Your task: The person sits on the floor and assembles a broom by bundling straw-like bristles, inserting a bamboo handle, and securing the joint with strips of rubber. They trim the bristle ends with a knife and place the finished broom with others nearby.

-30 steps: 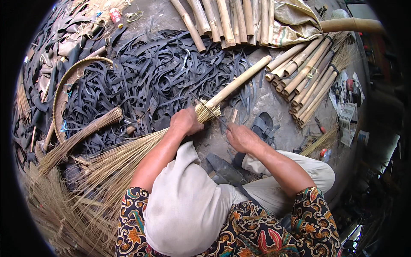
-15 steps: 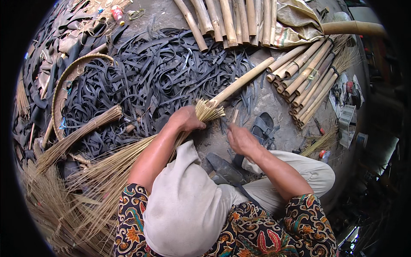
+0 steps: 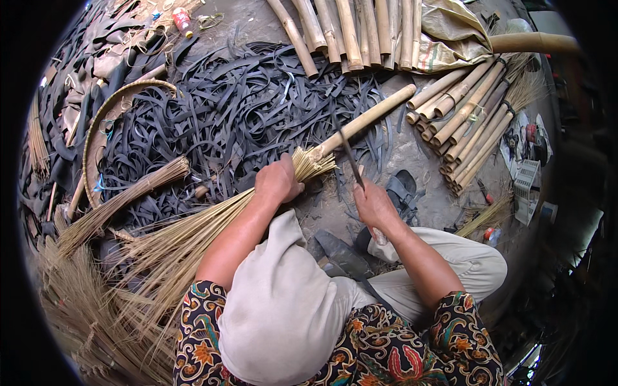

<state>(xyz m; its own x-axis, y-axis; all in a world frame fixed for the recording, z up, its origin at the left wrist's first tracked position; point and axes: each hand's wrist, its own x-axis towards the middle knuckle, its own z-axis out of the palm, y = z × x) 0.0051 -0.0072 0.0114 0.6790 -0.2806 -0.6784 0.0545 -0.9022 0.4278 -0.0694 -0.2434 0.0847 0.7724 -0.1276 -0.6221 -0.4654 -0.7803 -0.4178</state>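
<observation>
My left hand (image 3: pixel 278 182) is closed around a bundle of thin dry broom sticks (image 3: pixel 309 165) near its trimmed, thick ends. The bundle's long tips fan out to the lower left, beneath my left forearm. Past the thick ends a bamboo pole (image 3: pixel 378 116) slants to the upper right; where it meets the sticks is hidden. In my right hand (image 3: pixel 374 207) is a long knife, its narrow dark blade (image 3: pixel 347 152) pointing up and away and crossing in front of the pole. The end of its handle (image 3: pixel 378 237) shows below my fist.
Dark rubber strips (image 3: pixel 244 103) are heaped on the ground beyond my hands. Bamboo poles (image 3: pixel 360 32) lie at the far side, with bundled poles (image 3: pixel 463 122) at the right. A sandal (image 3: pixel 402 186) lies beside my right hand. Loose broom sticks (image 3: pixel 84 309) spread at the lower left.
My right hand has moved slightly right, and the knife blade has swung up from beside the stick ends to across the pole. My left hand keeps its grip on the bundle.
</observation>
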